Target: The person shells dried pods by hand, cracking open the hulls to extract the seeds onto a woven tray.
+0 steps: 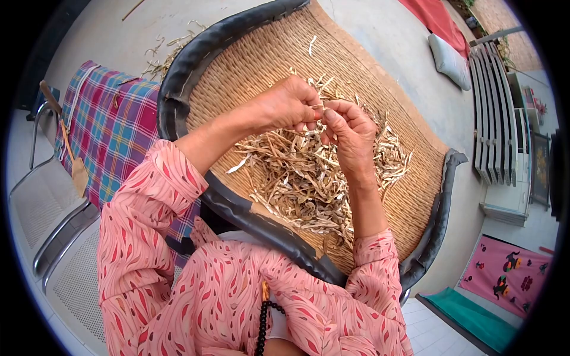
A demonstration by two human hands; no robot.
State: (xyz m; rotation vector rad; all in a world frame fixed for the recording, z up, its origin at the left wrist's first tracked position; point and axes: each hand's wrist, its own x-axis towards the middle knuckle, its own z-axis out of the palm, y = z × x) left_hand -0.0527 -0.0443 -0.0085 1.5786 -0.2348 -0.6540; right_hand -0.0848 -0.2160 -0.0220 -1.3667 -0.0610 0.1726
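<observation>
Past the dark beads (pixel 262 332) and patterned pink sleeves (pixel 139 219), I see the left hand (pixel 288 102) and right hand (pixel 354 139) pinching one thin dried pod (pixel 321 107) between their fingertips. Below lies a loose pod heap (pixel 314 178) on the woven tray (pixel 255 62); a pale cushion (pixel 449 62) rests on the floor (pixel 409 41) beyond.

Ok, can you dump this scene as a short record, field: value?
hands: left hand and right hand, fingertips meeting above the pile
held: thin pale piece pinched between them, too small to identify
pile: what look like dried pods
support: woven tray, black-edged
left_side: plaid cloth, perforated metal seats
far_right: pale cushion on floor
</observation>
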